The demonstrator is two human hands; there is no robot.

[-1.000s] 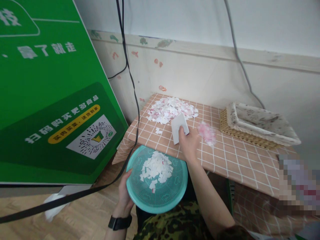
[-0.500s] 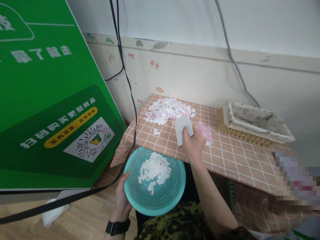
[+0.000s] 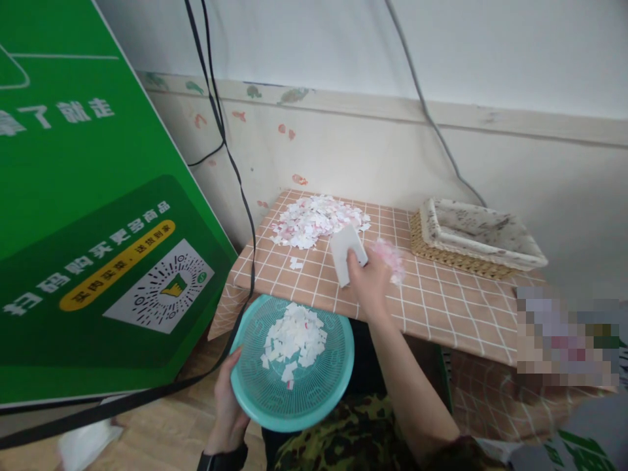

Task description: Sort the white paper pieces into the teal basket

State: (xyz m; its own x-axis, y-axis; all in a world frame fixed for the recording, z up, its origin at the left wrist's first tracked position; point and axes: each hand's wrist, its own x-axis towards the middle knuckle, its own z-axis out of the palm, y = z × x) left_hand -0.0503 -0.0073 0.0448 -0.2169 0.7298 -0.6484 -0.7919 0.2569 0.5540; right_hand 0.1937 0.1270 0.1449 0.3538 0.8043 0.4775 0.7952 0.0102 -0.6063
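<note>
My left hand (image 3: 226, 399) grips the left rim of a round teal plastic colander (image 3: 338, 386), held below the table's front edge. White paper scraps (image 3: 297, 337) lie in a heap in it. Over the table, my right hand (image 3: 370, 278) is closed on a flat white rectangular piece (image 3: 347, 254), thumb on its near face; exactly what it is I cannot tell. A small heap of pinkish scraps (image 3: 390, 256) is just right of that hand, partly behind it. Further back lies a larger pile of white and pink paper scraps (image 3: 314, 221), with a few loose bits in front.
A brown checked cloth (image 3: 441, 307) covers the table. On its right stands a wicker basket (image 3: 490, 252) with a fabric liner. A large green sign (image 3: 98, 261) fills the left side, and a black strap (image 3: 248, 216) hangs in front of the table's left edge.
The whole view has shifted, so most things appear further left. Both hands keep their holds on the colander and the white piece; the scrap piles look the same.
</note>
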